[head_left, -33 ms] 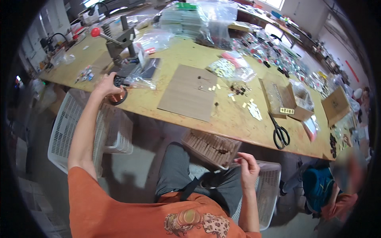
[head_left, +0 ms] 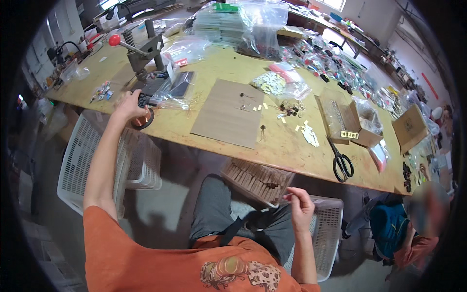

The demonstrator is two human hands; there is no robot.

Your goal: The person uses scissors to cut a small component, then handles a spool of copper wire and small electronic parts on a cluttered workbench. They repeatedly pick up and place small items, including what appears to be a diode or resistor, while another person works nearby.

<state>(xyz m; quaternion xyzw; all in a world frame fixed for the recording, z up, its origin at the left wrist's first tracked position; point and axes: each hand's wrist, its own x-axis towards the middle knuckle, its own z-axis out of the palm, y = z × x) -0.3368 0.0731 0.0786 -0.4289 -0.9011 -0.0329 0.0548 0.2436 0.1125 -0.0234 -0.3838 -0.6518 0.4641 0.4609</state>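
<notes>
Clasping round, glossy copper-wire spool (head_left: 144,118)

Workshop, as evidenced by: stained worktable (head_left: 219,64), centre; lever press (head_left: 143,60) with red knob (head_left: 115,40), upper left; heaped bagged parts (head_left: 321,63), upper right; black scissors (head_left: 336,152), right; perforated plastic crate (head_left: 80,160), left; second bench (head_left: 348,40), top right.

the left grip (head_left: 129,105) clasps a dark-topped copper-wire spool (head_left: 141,119) near the edge of the surface (head_left: 171,125). the right grip (head_left: 300,202), fingers curled, is beside a box (head_left: 243,190) of brown pieces (head_left: 248,175). black scissors (head_left: 337,155) lie right of a cardboard sheet (head_left: 224,117).
</notes>
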